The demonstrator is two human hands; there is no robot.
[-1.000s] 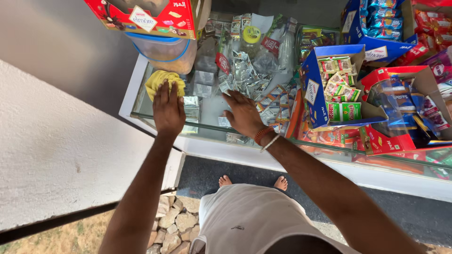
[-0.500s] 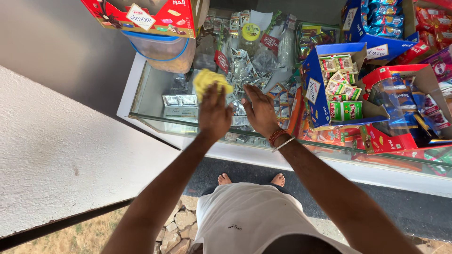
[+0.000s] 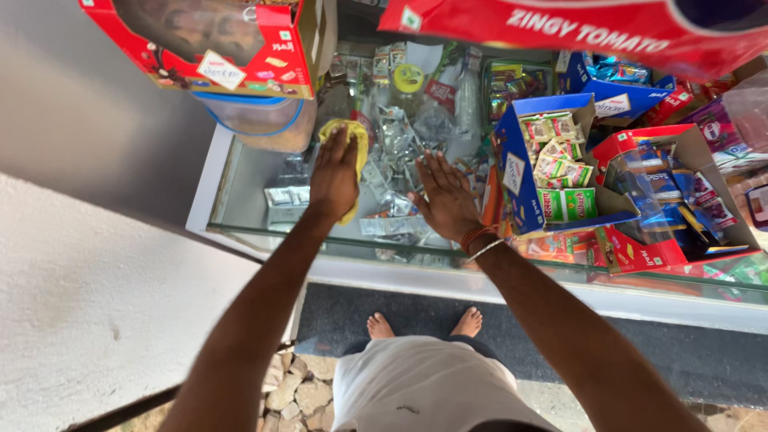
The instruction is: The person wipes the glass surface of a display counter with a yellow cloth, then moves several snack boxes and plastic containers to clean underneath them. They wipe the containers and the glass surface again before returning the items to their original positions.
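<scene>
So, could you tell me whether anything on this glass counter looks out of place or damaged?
Nothing looks spilled or broken. The left hand presses a yellow cloth on the glass counter, the right hand rests flat beside it, and the blue carton of sachets stands tilted.

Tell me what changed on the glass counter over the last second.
The left hand slid the yellow cloth across the glass counter top, from near its left end toward the middle and farther from the person. The right hand stayed flat on the glass, fingers spread, shifting only slightly. The blue box of sachets and red box did not move.
</scene>
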